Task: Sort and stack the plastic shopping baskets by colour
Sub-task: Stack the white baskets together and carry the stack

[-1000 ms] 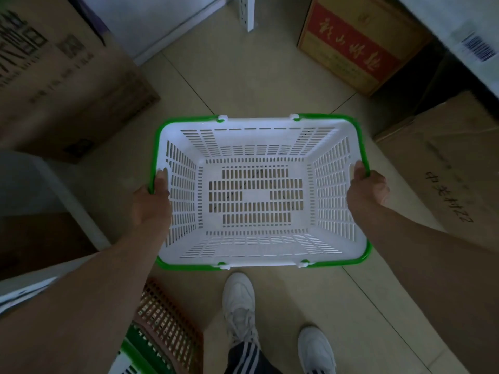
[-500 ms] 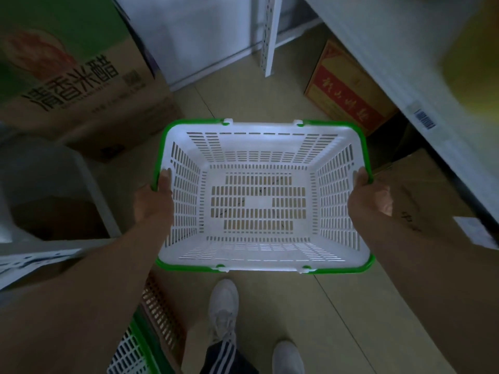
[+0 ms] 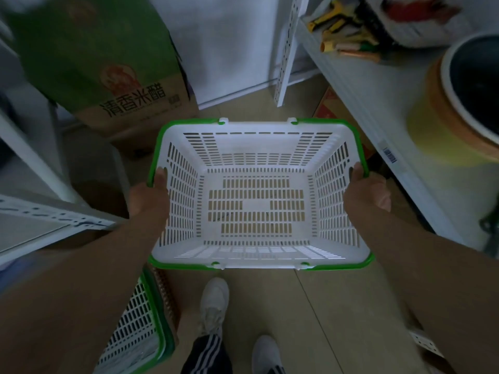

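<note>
I hold an empty white slotted basket with a green rim (image 3: pixel 256 147) level in front of me, above the floor. My left hand (image 3: pixel 149 195) grips its left rim, thumb inside. My right hand (image 3: pixel 367 194) grips the right rim the same way. Another white basket with a green rim (image 3: pixel 140 319) lies low at my left, partly hidden by my left forearm. A brown slotted basket (image 3: pixel 168 295) shows as a thin edge right beside it.
A green and brown cardboard box (image 3: pixel 108 76) stands ahead on the left. White shelving (image 3: pixel 378 103) runs along the right, carrying a large round pot (image 3: pixel 464 98) and coloured packets. A white shelf edge (image 3: pixel 40 211) juts in from the left. My shoes stand on beige tiles below.
The view has tilted up and the basket has risen with it, kept between both hands. The right shelf top with the pot and the box ahead have come into sight.
</note>
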The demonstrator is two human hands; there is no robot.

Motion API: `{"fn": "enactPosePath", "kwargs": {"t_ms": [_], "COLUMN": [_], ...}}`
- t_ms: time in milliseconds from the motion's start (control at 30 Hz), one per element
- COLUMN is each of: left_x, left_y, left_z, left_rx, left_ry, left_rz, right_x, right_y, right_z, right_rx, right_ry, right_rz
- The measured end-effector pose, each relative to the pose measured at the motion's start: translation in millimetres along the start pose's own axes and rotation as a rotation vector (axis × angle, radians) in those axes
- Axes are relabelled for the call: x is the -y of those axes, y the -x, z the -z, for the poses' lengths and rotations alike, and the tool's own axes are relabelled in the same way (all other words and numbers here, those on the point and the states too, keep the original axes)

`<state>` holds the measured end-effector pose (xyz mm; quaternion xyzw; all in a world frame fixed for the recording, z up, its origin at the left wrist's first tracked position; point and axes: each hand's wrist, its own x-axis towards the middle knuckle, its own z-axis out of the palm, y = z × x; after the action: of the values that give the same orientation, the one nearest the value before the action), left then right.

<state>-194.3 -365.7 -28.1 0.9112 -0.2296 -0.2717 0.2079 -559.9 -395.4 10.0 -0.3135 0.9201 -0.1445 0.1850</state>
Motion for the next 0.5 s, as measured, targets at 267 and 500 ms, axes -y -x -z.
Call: {"fn": "enactPosePath", "kwargs": {"t_ms": [267, 500], "left_x": [28, 70], "left_y": [28, 49], "left_z": [66, 129], "left_rx": [-0.065, -0.108], "left_ry": [0.042, 0.143], "left_rz": [0.062, 0.126], "right_x": [24, 41], "right_y": [44, 100], "right_z": [38, 62], "right_rx": [0.013, 0.026], "right_ry": [0.056, 0.108], "right_rz": [0.158, 0.380]}}
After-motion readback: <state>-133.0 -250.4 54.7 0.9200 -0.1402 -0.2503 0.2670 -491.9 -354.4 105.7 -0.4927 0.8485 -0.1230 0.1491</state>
